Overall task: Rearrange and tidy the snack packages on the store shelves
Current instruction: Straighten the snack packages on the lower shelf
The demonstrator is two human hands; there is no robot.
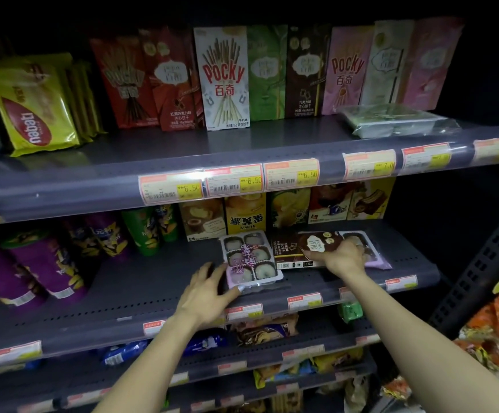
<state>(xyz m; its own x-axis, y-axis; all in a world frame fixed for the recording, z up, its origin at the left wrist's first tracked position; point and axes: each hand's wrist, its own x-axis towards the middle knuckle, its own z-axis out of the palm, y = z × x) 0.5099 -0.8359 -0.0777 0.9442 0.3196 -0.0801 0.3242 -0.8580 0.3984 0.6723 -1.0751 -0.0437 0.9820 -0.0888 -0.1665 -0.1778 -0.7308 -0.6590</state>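
Colours on the snack shelves, as we recorded them.

We noted dark grey shelves (141, 281) with white price labels (232, 183) edged in orange-red and marked in yellow. The mochi tray (249, 257) was pink with pale rounds in dark cells; the biscuit box (298, 248) beside it was dark brown with a white panel. Above, we saw a white Pocky box (223, 79) lettered red, a green box (266, 73), a pink Pocky box (346, 70) and a yellow-green wafer pack (33, 102) with a red oval. Purple bags (42, 269) carried yellow shapes.
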